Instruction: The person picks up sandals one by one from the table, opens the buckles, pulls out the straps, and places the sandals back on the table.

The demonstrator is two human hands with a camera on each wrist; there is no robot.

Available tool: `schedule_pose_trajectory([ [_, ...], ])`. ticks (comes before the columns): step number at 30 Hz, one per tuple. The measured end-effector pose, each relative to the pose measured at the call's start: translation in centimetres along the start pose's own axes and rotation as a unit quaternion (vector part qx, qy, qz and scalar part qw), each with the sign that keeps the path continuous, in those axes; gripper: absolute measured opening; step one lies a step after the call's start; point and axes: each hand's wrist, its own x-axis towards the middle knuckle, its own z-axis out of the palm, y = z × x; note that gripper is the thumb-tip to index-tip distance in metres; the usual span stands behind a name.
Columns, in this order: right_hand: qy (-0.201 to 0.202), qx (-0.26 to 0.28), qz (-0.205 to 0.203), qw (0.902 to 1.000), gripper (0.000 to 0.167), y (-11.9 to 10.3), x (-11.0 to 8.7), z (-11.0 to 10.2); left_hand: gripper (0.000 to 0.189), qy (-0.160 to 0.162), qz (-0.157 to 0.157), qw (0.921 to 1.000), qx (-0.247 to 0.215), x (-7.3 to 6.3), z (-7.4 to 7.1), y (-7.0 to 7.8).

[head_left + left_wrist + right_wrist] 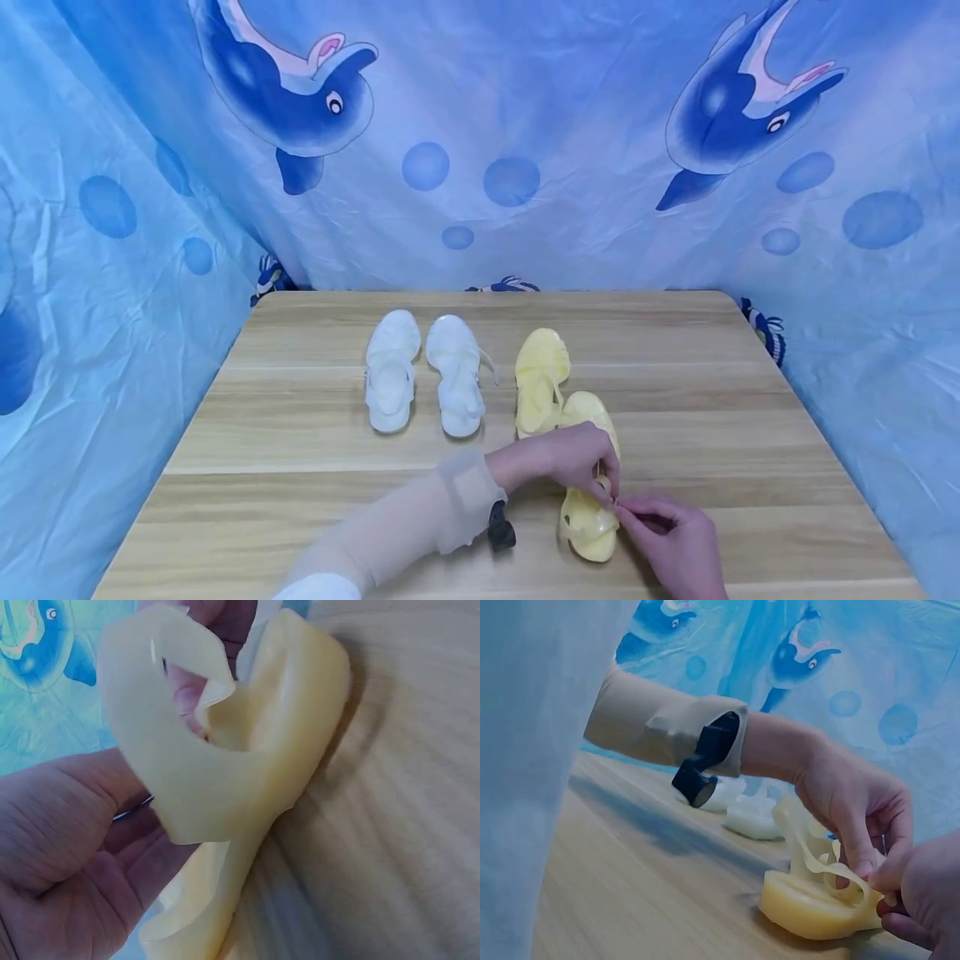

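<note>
A pale yellow jelly sandal (592,540) lies on the wooden table with its toe pointing away and its heel toward me. My left hand (581,457) reaches across it from the left and pinches the thin ankle strap at the sandal's right side. Meeting it there, my right hand (678,542) pinches the strap with thumb and forefinger. In the right wrist view the fingertips of both hands come together beside the strap (826,864). The left wrist view shows the yellow heel part (217,787) close up, while the fingers behind it are partly hidden.
The other yellow sandal (542,367) stands just beyond, to the left. Farther left is a pair of white sandals, one (392,375) beside the other (456,375). A blue dolphin-print sheet (465,108) hangs around the wooden table (300,433).
</note>
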Motion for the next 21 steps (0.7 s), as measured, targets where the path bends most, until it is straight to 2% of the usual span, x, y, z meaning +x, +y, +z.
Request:
schedule_pose_trajectory([
  [3, 0.003, -0.020, -0.029, 0.9994, 0.027, 0.1, 0.2, -0.1, 0.009, 0.026, 0.002, 0.9997, -0.005, -0.4, 0.1, -0.1],
  [5, -0.005, -0.031, -0.063, 0.9975, 0.030, 0.4, 0.3, -0.2, 0.009, 0.036, 0.000, 0.9993, -0.013, -0.6, 0.2, -0.2],
  [9, -0.018, -0.043, -0.163, 0.9855, 0.041, 1.1, 0.4, -0.3, 0.008, 0.041, -0.011, 0.9983, -0.039, -1.0, 0.5, -0.3],
  [12, -0.023, -0.039, -0.210, 0.9767, 0.046, 1.6, 0.4, -0.4, 0.007, 0.041, -0.018, 0.9973, -0.057, -1.2, 0.6, -0.5],
  [18, -0.029, -0.064, -0.214, 0.9744, 0.044, 1.9, 0.6, -0.6, 0.006, 0.059, -0.014, 0.9957, -0.070, -1.5, 0.8, -0.7],
  [21, -0.039, -0.063, -0.209, 0.9751, 0.043, 1.8, 0.8, -0.7, 0.007, 0.071, -0.029, 0.9926, -0.094, -1.7, 1.1, -0.7],
])
